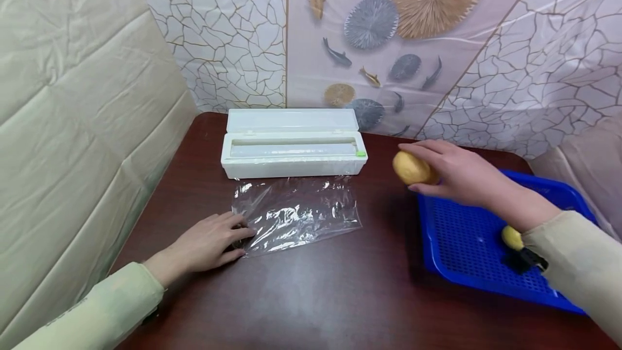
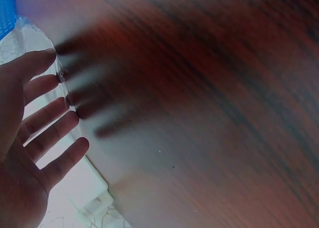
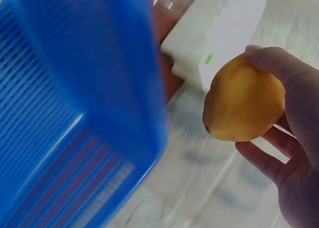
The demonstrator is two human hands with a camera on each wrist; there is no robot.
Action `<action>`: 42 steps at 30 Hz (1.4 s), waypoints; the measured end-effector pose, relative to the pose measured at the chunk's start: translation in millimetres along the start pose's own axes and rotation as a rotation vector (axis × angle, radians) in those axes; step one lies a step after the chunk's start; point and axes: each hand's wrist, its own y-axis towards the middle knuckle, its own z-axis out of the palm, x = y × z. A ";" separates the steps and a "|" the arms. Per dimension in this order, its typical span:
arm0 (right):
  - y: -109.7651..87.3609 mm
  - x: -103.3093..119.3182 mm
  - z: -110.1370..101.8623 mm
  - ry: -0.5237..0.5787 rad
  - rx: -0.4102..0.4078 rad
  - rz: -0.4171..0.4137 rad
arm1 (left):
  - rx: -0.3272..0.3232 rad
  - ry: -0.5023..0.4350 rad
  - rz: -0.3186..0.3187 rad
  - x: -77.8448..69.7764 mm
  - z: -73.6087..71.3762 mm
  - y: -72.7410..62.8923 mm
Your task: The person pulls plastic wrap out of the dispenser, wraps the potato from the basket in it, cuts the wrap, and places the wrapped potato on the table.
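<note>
You have a smooth-skinned, rounded yellow fruit point(image 1: 410, 168) raised at the near-left rim of a shallow blue plastic basket point(image 1: 430, 247), whose floor is perforated with rows of small holes; the right wrist view shows the fruit tapering slightly to a dark spot at one end. A second yellow fruit point(image 1: 512, 236), partly hidden by your sleeve, lies in that basket. In front of you, a sheet of thin, clear, glossy plastic film point(image 1: 301, 217) spreads creased and shining over the dark reddish-brown, wood-grained table point(image 1: 316, 301). It reaches back to a long white plastic box point(image 1: 293, 169) with squared edges, its hinged lid point(image 1: 291, 120) standing up, a pale cylindrical roll point(image 1: 293, 150) inside and a small bright green tab point(image 1: 360, 153) at the right end.

Your right hand point(image 1: 459, 174) reaches in above the basket and grips the first fruit, thumb on one side and curved fingers on the other. Your left hand point(image 1: 209, 242) is low, palm down at the film's left edge; its fingers are spread and loosely extended, some tips touching the film, with no grip around anything. Both forearms wear pale cream sleeves point(image 1: 121, 298).
</note>
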 end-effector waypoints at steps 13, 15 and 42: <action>82.1 65.5 51.4 0.045 0.191 -0.169 | 0.003 0.001 0.006 -0.3 -1.6 2.0; 91.6 73.4 59.4 0.043 0.215 -0.194 | 0.004 0.000 0.009 -0.2 -1.2 2.3; 127.6 120.0 148.6 -0.092 0.312 -0.301 | 0.001 0.019 0.018 3.6 -0.1 2.9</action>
